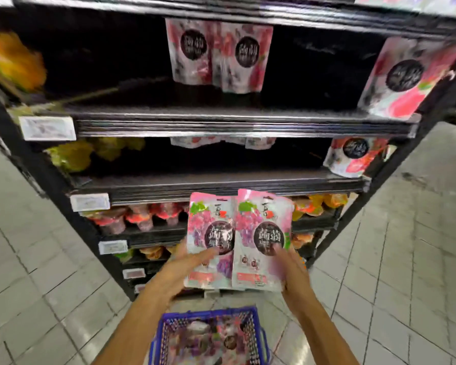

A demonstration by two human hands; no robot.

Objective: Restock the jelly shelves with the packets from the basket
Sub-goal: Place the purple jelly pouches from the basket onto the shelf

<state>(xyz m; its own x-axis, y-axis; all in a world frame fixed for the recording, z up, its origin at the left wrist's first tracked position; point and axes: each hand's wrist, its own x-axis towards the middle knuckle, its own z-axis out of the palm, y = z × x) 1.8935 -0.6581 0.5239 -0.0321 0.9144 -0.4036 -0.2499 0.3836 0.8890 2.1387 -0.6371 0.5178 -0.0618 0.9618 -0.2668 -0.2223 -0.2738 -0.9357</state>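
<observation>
Packets in hand: 2 pink jelly pouches, the left packet point(208, 225) and the right packet point(263, 227), are held side by side in front of the shelving. Their printed faces are toward the camera, and the right one's edge laps over the left one's.
Left hand: the left hand point(187, 262) grips the lower half of the left packet, with 1 digit laid across the front. The rest of the hand is behind the pouch and hidden.
Right hand: the right hand point(292, 267) is blurred. It holds the right packet low on its outer edge, thumb on the front, and its other fingers cannot be seen.
Long axis: both packets stand upright with their tops pointing away from the hands and up toward the shelves.
Middle shelf: the lip of the middle shelf point(221, 187) lies just above the packets' top edges. A dark gap opens up and beyond both hands, with a back row of pouches point(221, 142) deep inside and 1 standing pouch point(353, 156) up to the right.
Upper shelf: the upper shelf point(234, 122) is farther up. It carries 2 pouches point(216, 54) straight above the hands, with dark gaps on either side.
Nearer hand: the hands are about level, so either looks equally placed for the middle shelf. The move probably calls for a lift up and forward over the lip, keeping the packets upright.
Basket: the blue basket point(208, 312) sits on the floor below the hands, toward the person, with more packets point(216, 338) inside.
Behind the hands: the lower shelves hold jelly cups point(142, 217).
</observation>
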